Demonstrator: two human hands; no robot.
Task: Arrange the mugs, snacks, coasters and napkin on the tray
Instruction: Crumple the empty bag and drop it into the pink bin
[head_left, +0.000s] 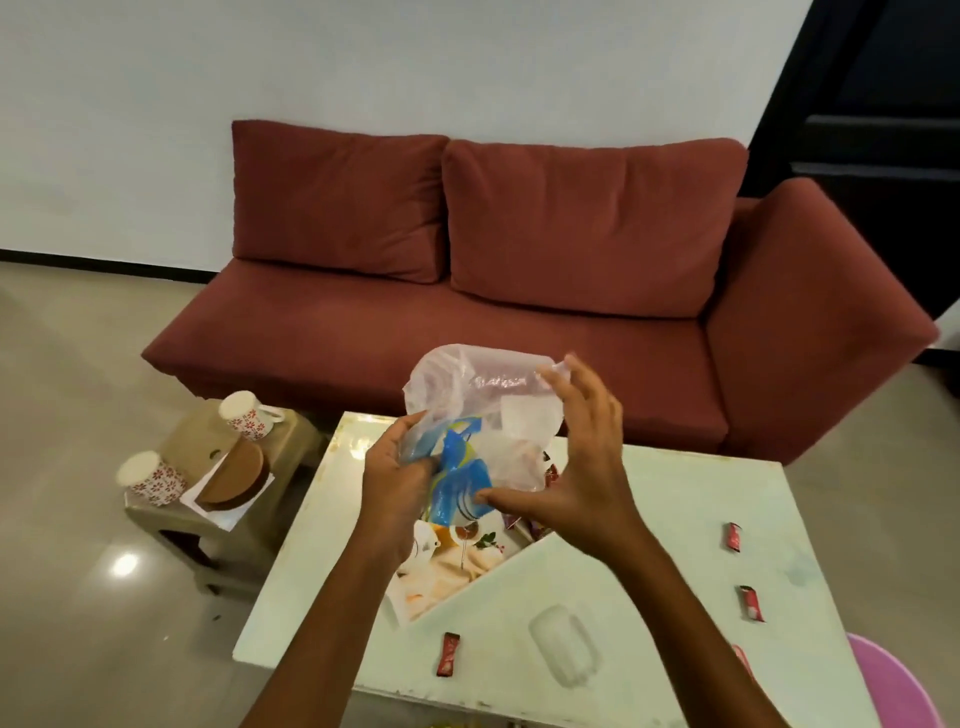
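Note:
Both hands hold a clear plastic bag (483, 410) with blue print above the pale table (649, 519). My left hand (400, 483) grips its lower left part. My right hand (576, 467) pinches the bag between thumb and fingers on its right side. Under the bag lies a printed tray (452, 566) with some snack wrappers at its far edge. Red snack packets lie loose on the table: one (448, 653) near the front, two on the right (733, 536) (751, 603). Two white mugs with red flowers (249, 415) (148, 475) lie on a small stool at left beside round brown coasters (236, 478) on a white napkin (228, 512).
A red sofa (519, 291) stands behind the table. The low beige stool (208, 525) stands left of the table on a glossy floor. A pink round object (893, 686) shows at the bottom right corner. A clear glass-like shape (563, 649) lies near the table's front.

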